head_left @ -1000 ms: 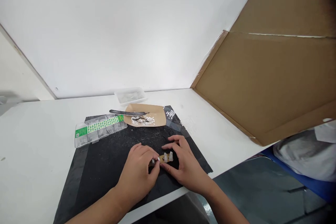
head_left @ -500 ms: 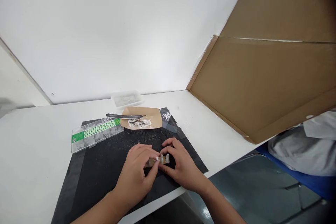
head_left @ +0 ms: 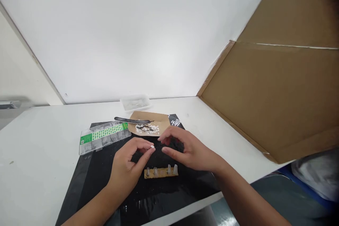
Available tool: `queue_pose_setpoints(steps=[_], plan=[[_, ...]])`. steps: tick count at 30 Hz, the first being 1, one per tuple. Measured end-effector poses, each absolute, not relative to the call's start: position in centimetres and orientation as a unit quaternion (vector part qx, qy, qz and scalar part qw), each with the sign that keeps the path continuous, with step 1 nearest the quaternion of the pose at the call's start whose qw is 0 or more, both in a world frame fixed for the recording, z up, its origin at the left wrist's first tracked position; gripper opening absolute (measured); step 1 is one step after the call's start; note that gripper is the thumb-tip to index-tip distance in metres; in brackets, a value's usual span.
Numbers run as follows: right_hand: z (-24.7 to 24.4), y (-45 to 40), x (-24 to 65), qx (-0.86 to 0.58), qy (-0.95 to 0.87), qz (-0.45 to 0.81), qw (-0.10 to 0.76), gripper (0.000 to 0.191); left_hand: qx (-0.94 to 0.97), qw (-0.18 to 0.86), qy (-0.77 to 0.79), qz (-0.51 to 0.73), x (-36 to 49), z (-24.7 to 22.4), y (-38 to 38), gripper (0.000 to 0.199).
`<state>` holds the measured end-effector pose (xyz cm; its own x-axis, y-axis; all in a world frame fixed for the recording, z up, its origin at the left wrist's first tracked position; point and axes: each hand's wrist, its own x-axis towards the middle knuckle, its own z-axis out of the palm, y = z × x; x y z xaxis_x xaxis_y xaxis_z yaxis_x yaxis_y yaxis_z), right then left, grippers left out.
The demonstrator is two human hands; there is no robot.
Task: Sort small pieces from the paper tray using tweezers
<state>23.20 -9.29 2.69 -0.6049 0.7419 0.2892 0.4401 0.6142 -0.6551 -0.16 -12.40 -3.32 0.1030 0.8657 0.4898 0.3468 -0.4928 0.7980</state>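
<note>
Between thumb and index fingertip, my left hand (head_left: 129,162) pinches a small white piece (head_left: 152,147) above the black mat (head_left: 95,183). My right hand (head_left: 190,148) hovers just to the right of it, thumb and fingers apart, with nothing visible in it. Below both hands, a brown strip (head_left: 161,173) lies on the mat, untouched. Several translucent nail tips (head_left: 175,170) stand upright along it, with a gap in the middle. Beyond my fingers is a brown paper tray (head_left: 162,120) of white bits, a dark nail file (head_left: 132,120) resting across its left side.
A clear compartment box (head_left: 106,136) with a green label lies at the mat's left. Behind the tray stands a translucent plastic container (head_left: 135,103). Small white squares (head_left: 175,122) stick to the mat's far right corner. A large cardboard panel (head_left: 265,95) rises at the right.
Both hands have come away from the strip, which now lies on the mat. My left hand carries the white piece; my right hand has opened and moved apart. The view has shifted slightly.
</note>
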Motion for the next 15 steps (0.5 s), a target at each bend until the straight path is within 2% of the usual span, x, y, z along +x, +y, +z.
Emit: queue_pose_setpoints(steps=[5, 10, 15], plan=[[1.9, -5.9, 19.8, -0.252, -0.867, 0.355, 0.242, 0.016, 0.616, 0.306, 0.464, 0.558, -0.5, -3.7, -11.8, 0.011], [-1.6, -5.1, 19.3, -0.251, -0.849, 0.341, 0.315, 0.019, 0.599, 0.331, 0.502, 0.528, -0.3, -4.1, -11.6, 0.02], [-3.6, -4.9, 19.9, -0.239, -0.83, 0.331, 0.379, 0.019, 0.591, 0.363, 0.513, 0.506, 0.4, -4.6, -11.2, 0.021]])
